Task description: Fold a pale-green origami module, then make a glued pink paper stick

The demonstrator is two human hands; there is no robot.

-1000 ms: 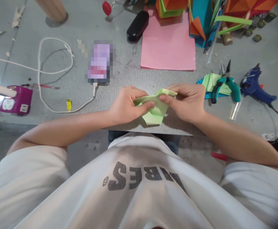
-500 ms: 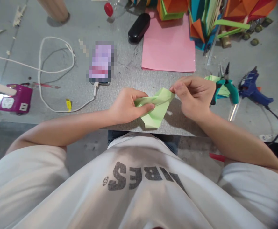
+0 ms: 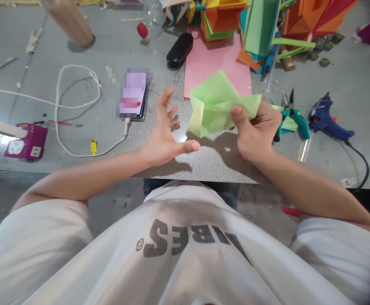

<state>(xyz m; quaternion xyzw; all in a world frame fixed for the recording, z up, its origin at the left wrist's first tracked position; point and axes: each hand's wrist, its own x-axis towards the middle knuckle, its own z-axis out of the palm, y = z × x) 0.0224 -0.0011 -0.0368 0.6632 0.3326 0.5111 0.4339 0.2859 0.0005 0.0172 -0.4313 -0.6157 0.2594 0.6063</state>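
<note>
my right hand [image 3: 256, 133] has the light green creased paper sheet [image 3: 218, 106] pinched at its right end, thumb on the near face and the other fingers tucked behind it. the sheet is lifted off the grey table [image 3: 76, 127] and half opened, hanging in the air over the near edge of the pink paper sheet [image 3: 210, 63]. its long axis runs roughly left to right, a bit higher on the left, with folds bunched along the left edge.

my left hand [image 3: 165, 135] is empty, fingers spread wide, palm turned toward the green sheet, thumb pointing right. it's just left of the sheet's free end and not touching it. so the free end lies up and to the right of the left fingertips, and that's the closer hand to it.

around it: a phone [image 3: 134, 93] on a white charging cable [image 3: 76, 106] off to the left, a black oval case [image 3: 180, 50] behind, teal-handled pliers [image 3: 291, 118] and a blue glue gun [image 3: 326, 120] to the right.
</note>
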